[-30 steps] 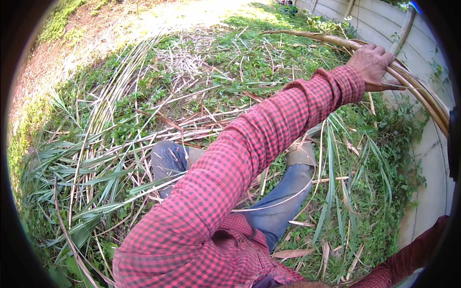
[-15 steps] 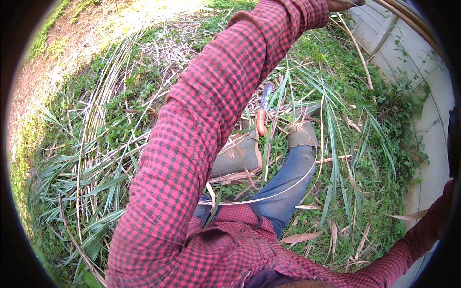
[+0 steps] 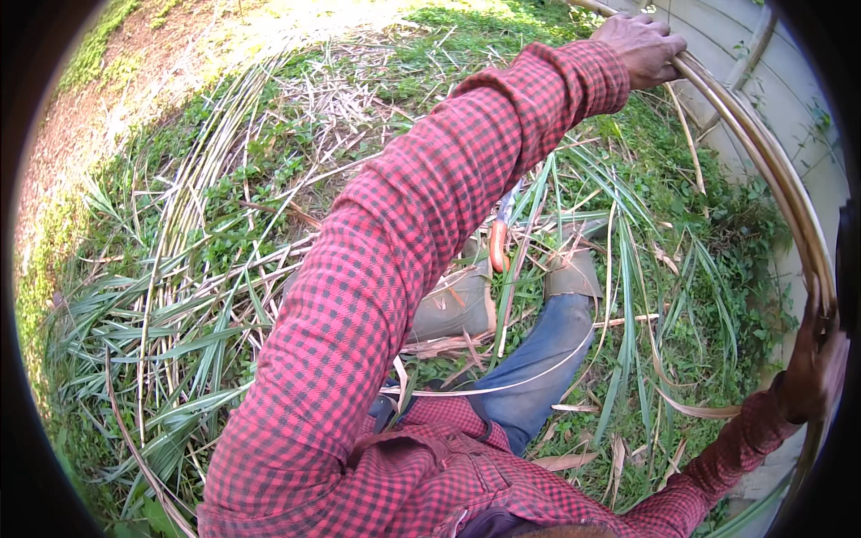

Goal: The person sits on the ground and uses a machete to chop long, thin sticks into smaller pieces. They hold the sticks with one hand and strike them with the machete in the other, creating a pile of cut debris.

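Note:
A bundle of long, thin tan cane stalks (image 3: 773,152) runs along the right side, its curve following the picture's rim. Far out, my left hand (image 3: 639,49) closes round its upper part, arm stretched across in front of me. Lower on the same stalks, near the right edge, my right hand (image 3: 812,363) is wrapped round them; its fingers are partly dark and hard to make out. On the ground between my boots lies a knife with an orange handle (image 3: 499,244), its blade partly hidden by my left sleeve and leaves.
A pale panelled wall (image 3: 708,36) stands at the right. Cut stalks and long green leaves (image 3: 193,345) lie in a heap on the left. Dry scraps (image 3: 341,99) are strewn over the grass farther off. My legs in blue jeans (image 3: 538,359) and rubber boots (image 3: 572,273) stretch ahead.
My left hand has come lower, fully into view with the stalks. The right hand has appeared at the right edge on the same bundle, and more of the stalks shows.

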Demonstrator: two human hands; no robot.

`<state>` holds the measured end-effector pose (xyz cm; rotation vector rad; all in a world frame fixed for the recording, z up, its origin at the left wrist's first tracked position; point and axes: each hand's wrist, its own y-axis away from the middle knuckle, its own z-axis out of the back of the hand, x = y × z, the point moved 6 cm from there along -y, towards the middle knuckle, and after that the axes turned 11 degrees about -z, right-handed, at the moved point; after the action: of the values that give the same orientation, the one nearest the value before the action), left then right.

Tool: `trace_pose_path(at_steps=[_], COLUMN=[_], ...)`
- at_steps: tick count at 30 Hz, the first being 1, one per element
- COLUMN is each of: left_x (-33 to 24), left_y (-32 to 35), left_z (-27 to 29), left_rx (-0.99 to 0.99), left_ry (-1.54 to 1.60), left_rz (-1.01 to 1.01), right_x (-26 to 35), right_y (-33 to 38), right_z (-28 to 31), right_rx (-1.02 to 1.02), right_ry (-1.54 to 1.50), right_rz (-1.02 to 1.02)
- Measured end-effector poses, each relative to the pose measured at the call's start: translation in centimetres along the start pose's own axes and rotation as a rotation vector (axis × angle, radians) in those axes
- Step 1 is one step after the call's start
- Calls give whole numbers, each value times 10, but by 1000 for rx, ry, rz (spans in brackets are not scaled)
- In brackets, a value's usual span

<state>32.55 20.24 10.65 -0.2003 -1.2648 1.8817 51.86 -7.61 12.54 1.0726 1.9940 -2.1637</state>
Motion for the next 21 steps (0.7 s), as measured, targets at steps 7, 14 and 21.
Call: trace_pose_path(at_steps=[7, 14, 21], left_x=[-42, -111, -140], left_y=[44, 120, 216], left_z=[-88, -166, -215], left_rx=[262, 427, 811], left_ry=[-17, 153, 177], left_rz=[-109, -205, -272], right_x=[26, 37, 114], right_y=[91, 226, 330], right_z=[-30, -47, 55], right_rx=[280, 538, 802], right_ry=[-230, -405, -952], right_rz=[-310, -497, -667])
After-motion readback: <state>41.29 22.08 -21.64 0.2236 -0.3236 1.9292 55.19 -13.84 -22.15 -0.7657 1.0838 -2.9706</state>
